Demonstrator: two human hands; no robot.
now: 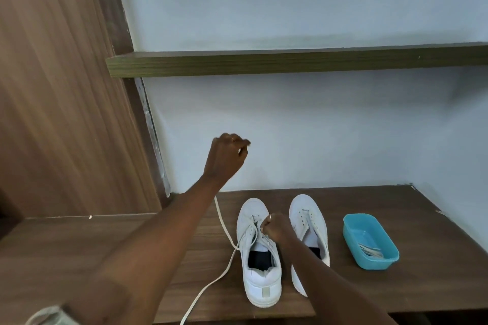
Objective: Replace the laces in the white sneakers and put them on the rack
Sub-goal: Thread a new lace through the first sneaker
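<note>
Lace (pixel 202 291): its loose tail drops off the front edge of the lower shelf (pixel 409 285), closest to the lens. It runs back to the left sneaker (pixel 261 281), where it is threaded through the front eyelets. Another stretch climbs toward the wall and goes behind the left forearm.

Left hand (pixel 227 155) is raised above the shelf in front of the wall, fingers curled, with a bit of white pinched at the fingertips, which looks like the lace end. Right hand (pixel 276 228) sits on the left sneaker's eyelets with fingers curled tight, pinching the lace there. There is a ring on one finger.

Both sneakers stand upright on the lower shelf, toes to the wall, side by side. The right sneaker (pixel 309 221) is partly hidden by the right forearm.

Blue tub (pixel 377 262) sits right of the pair and apart from it, with white strips lying in its near corner. Upper shelf (pixel 290 62) is mounted well above on the pale wall (pixel 317 126). Wood panel (pixel 52 100) is on the left, and a pale sleeve (pixel 50 316) shows at the bottom-left corner.
</note>
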